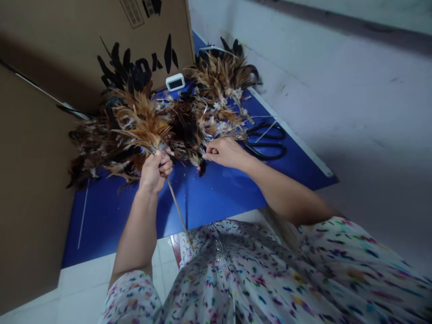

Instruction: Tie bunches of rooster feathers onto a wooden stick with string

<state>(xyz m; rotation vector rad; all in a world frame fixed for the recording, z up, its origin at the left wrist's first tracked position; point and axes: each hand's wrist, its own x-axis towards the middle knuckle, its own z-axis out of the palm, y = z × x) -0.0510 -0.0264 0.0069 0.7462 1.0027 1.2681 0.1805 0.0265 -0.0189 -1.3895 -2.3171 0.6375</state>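
Note:
My left hand (156,171) is wrapped around the stick of a feather duster (143,119), just below its golden-brown feathers. The duster's thin wooden stick (177,204) slants down toward my body, and black feathers top its upper end. My right hand (224,152) is closed in a pinch at the front edge of the loose feathers (184,119); what its fingertips hold, if anything, I cannot make out. Right behind that hand lie scissors with black handles (266,140), their blades partly hidden.
Brown and black feathers cover much of the blue table (216,193). Another feather bundle (222,72) lies at the back right near the wall (320,90). A small white digital device (175,82) stands at the back. Large cardboard boxes (30,189) border the left and rear.

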